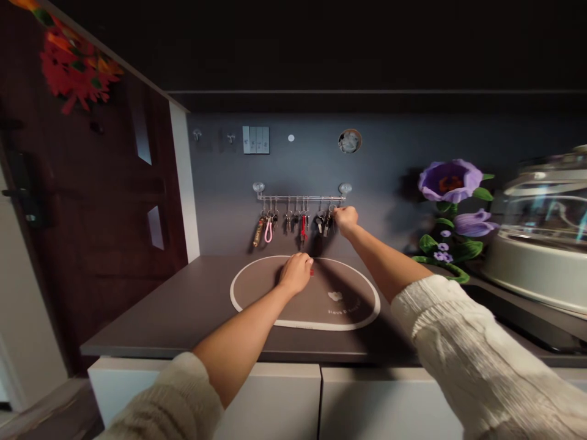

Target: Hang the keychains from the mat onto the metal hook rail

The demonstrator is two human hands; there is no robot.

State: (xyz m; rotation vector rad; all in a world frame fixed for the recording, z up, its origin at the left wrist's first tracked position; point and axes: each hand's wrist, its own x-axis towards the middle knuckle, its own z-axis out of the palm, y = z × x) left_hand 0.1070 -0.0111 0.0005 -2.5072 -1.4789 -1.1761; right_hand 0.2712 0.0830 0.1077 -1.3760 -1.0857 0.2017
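Note:
A metal hook rail (300, 197) hangs on the grey wall with several key bunches (293, 225) on it. My right hand (345, 219) is up at the rail's right end, fingers pinched on a key ring (332, 210) there. My left hand (297, 272) rests closed on an oval brown mat (353, 308) on the countertop, with something small and red (312, 272) showing at its fingers. Both arms wear cream knit sleeves.
A dark countertop (183, 311) tops white cabinets. Purple fabric flowers (452, 205) stand at the right beside a lidded pot (541, 235). A dark wooden door (82, 201) is at the left, with a light switch (255, 140) on the wall.

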